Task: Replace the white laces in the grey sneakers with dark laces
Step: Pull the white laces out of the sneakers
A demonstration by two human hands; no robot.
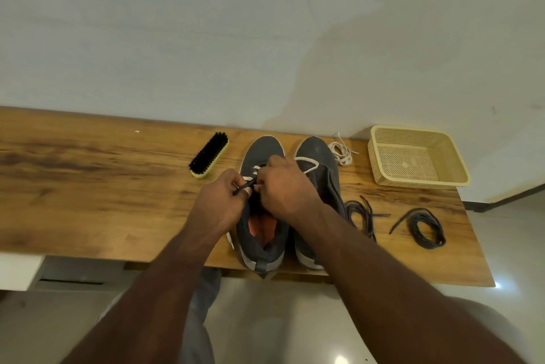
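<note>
A long wooden surface (88,186) with a warm, streaked grain runs across the middle of the frame below a pale wall. At its centre stand two grey sneakers side by side, toes toward the wall: the left sneaker (261,234), of matte fabric with a pale sole rim and an orange insole showing in its opening, and the right sneaker (317,154), partly covered by a forearm, with a loop of white lace (306,164) lying across its upper. Over the left sneaker's eyelet area the left hand (219,201) has its fingers curled, pinching the end of a thin dark lace (246,186) between thumb and fingertips. The right hand (283,186) is curled just beside it, fingers tucked down at the eyelets where a strand of white lace shows; what exactly its grip holds I cannot tell. To the right of centre, a loose bundle of white lace (340,153) lies near the wall edge, and two coils of dark cord lie lower right: one (361,213) just beside the right sneaker, another (424,226) farther right. A shallow rectangular beige basket (383,163) of perforated plastic sits at the far right. Left of the sneakers lies an oblong brush (209,155) with black bristles and a yellow-green back.
</note>
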